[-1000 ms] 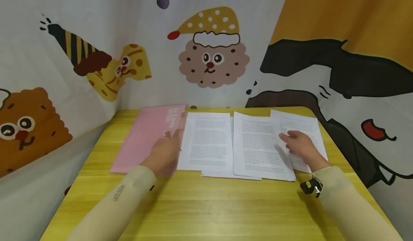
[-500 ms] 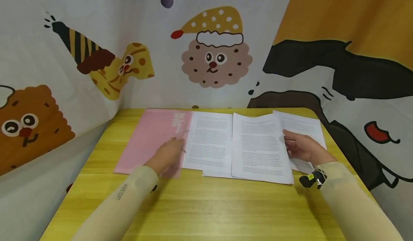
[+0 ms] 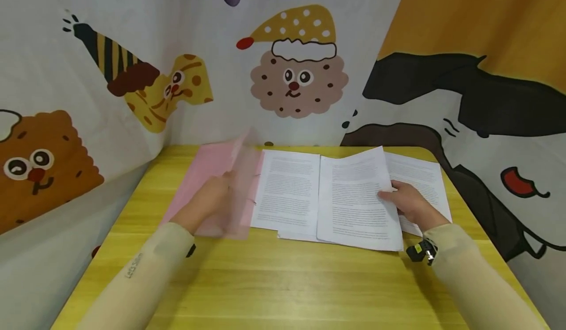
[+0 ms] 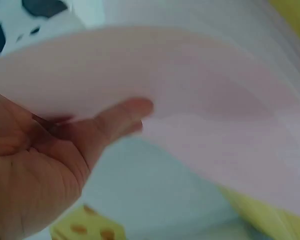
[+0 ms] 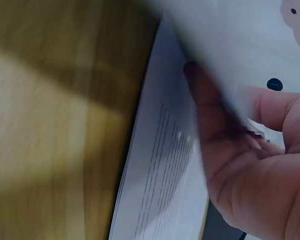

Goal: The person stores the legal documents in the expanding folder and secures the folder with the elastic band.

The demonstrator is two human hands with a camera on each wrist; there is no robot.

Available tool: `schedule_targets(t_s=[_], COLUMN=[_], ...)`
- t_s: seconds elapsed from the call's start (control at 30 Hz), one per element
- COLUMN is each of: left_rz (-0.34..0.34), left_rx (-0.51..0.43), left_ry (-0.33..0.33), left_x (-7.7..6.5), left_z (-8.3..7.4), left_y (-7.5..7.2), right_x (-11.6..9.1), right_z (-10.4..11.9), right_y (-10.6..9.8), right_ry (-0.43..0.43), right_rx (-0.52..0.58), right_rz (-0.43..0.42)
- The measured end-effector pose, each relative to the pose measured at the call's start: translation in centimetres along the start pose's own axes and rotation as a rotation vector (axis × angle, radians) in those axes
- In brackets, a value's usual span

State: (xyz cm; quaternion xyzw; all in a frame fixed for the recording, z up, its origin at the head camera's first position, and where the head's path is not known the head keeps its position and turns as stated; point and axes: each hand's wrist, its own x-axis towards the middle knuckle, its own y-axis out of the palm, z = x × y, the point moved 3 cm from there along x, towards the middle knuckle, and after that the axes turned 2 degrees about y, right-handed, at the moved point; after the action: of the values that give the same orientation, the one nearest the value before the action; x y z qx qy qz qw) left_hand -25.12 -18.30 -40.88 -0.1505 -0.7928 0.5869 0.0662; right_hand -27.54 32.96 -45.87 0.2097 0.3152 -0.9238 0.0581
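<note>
On the left of the table lies a pink folder (image 3: 207,162) with a translucent cover (image 3: 242,200) bent upward. My left hand (image 3: 210,197) pinches that cover; in the left wrist view the thumb (image 4: 132,107) lies across the pink sheet, other fingers partly hidden behind it. Thin fastener prongs (image 3: 253,203) stick out at the folder's right side. My right hand (image 3: 413,203) grips the right edge of a stack of printed sheets (image 3: 353,200), thumb on top, fingers underneath. The stack's upper right corner curls up. From the right wrist, more printed pages (image 5: 157,165) show under the lifted paper.
Another printed page (image 3: 285,187) lies between the folder and the held sheets, with paper edges showing beneath. Further printed paper (image 3: 420,175) lies behind my right hand. The wooden table (image 3: 287,281) meets a cartoon curtain (image 3: 190,15) at the back and sides.
My left hand has moved left, and the folder's cover has risen from flat to bent upright. My right hand has taken hold of the printed sheets' edge and raised it.
</note>
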Motion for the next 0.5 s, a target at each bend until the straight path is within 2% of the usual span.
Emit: schedule_targets(t_s=[0.1, 0.2, 0.3, 0.43, 0.5], left_rz=[-0.057, -0.066, -0.086, -0.118, -0.146], left_rx=[-0.142, -0.196, -0.171, -0.105, -0.069], left_ry=[0.006, 0.013, 0.024, 0.000, -0.007], left_x=[-0.9, -1.7, -2.4, -3.3, -3.6], left_z=[1.2, 2.0, 2.4, 2.6, 2.5], left_y=[-1.7, -3.1, -4.1, -5.0, -5.5], right_x=[-0.3, -0.6, -0.9, -1.3, -1.5], right_z=[0.0, -0.1, -0.2, -0.3, -0.4], right_y=[-0.3, -0.7, -0.8, -0.4, -0.3], right_ry=[-0.067, -0.149, -0.180, -0.160, -0.152], right_rx=[-0.074, -0.137, -0.161, -0.148, -0.165], right_rz=[-0.014, -0.027, -0.002, 0.067, 0.072])
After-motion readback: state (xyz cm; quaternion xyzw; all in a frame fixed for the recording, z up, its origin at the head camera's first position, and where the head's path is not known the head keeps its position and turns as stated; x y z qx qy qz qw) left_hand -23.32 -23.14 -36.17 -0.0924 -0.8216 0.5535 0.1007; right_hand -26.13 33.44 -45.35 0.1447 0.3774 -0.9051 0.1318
